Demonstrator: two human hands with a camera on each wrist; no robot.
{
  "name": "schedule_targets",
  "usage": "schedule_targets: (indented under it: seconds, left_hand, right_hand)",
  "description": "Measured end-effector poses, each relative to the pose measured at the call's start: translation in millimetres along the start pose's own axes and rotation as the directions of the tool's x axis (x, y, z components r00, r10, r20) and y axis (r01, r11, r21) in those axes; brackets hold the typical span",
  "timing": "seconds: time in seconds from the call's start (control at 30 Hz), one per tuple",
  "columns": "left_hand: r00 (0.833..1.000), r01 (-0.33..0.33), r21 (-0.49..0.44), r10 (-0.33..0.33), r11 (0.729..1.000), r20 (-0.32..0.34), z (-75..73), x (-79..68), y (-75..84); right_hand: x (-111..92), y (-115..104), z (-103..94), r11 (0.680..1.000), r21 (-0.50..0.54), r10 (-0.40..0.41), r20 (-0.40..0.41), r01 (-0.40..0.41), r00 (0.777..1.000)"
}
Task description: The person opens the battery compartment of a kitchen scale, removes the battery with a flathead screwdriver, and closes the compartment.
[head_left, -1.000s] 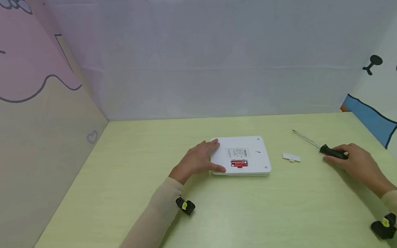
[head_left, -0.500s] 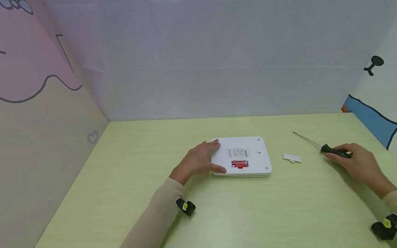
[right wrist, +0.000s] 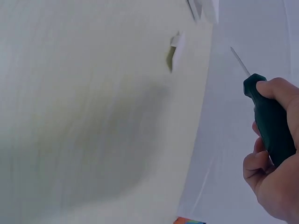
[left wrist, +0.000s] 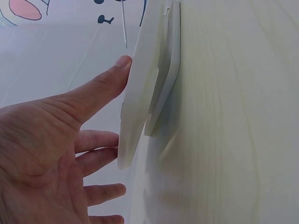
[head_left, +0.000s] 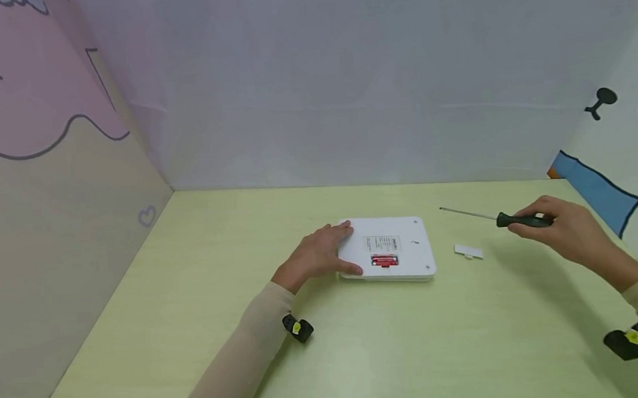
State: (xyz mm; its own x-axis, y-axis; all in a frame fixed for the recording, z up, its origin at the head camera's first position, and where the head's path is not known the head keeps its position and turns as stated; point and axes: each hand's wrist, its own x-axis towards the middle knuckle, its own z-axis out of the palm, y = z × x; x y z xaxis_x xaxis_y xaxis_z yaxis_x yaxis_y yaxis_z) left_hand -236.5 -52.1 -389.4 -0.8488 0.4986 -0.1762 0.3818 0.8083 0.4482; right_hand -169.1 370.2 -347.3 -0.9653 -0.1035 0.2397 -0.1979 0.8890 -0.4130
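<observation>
A flat white electronic device (head_left: 407, 248) with rounded corners lies face down on the table, a printed label on its upward side. Its uncovered battery compartment shows red batteries (head_left: 384, 260). My left hand (head_left: 317, 253) rests on the device's left end, thumb near the front and fingers further back, spread fairly straight. In the left wrist view, the thumb (left wrist: 105, 86) lies against the device's broad face. My right hand (head_left: 571, 229) grips a screwdriver (head_left: 523, 220) by its dark green handle, raised above the table, its thin shaft pointing left.
A small white battery cover (head_left: 468, 251) lies on the table (head_left: 365, 358) between the device and my right hand. A pale cloth wall (head_left: 311, 93) closes off the back, and printed panels (head_left: 58, 244) stand at the sides.
My right hand has lifted the screwdriver off the table and its tip has swung to the left. The left hand and the device stay in place.
</observation>
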Motion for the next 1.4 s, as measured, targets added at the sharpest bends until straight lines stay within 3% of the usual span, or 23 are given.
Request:
schedule_targets:
  seconds: [0.13, 0.23, 0.47, 0.6, 0.73, 1.17, 1.4]
  left_hand:
    - [1.000, 0.003, -0.004, -0.003, 1.000, -0.002, -1.0, 1.4, 0.7]
    - [1.000, 0.004, -0.013, -0.004, 1.000, -0.003, -1.0, 1.9, 0.6]
    - [1.000, -0.012, 0.010, 0.012, 1.000, 0.003, 2.4, 2.2, -1.0]
    - [1.000, -0.011, 0.029, 0.011, 1.000, 0.001, 3.3, 2.0, -1.1]
    - [1.000, -0.012, 0.045, 0.012, 0.999, 0.000, 3.5, 1.7, 0.2]
    - [1.000, 0.006, 0.061, -0.006, 0.998, 0.001, 1.2, -0.4, 6.2]
    - [1.000, 0.007, 0.054, -0.007, 0.999, -0.001, 1.1, -3.3, 7.6]
  right_hand:
    - [9.9, -27.1, -10.5, 0.998, -0.007, -0.060, 0.107, 0.061, 0.992]
    - [18.4, -50.1, -15.0, 0.991, -0.007, -0.128, 0.185, 0.132, 0.974]
    - [39.4, -101.6, -20.2, 0.940, -0.053, -0.301, 0.338, 0.337, 0.892]
    - [52.8, -124.0, -24.3, 0.910, -0.094, -0.329, 0.428, 0.404, 0.842]
    - [62.3, -138.8, -27.2, 0.890, -0.109, -0.342, 0.483, 0.444, 0.806]
    - [74.2, -164.5, -29.7, 0.853, -0.155, -0.340, 0.558, 0.498, 0.757]
    - [77.7, -176.0, -25.2, 0.843, -0.191, -0.316, 0.580, 0.503, 0.751]
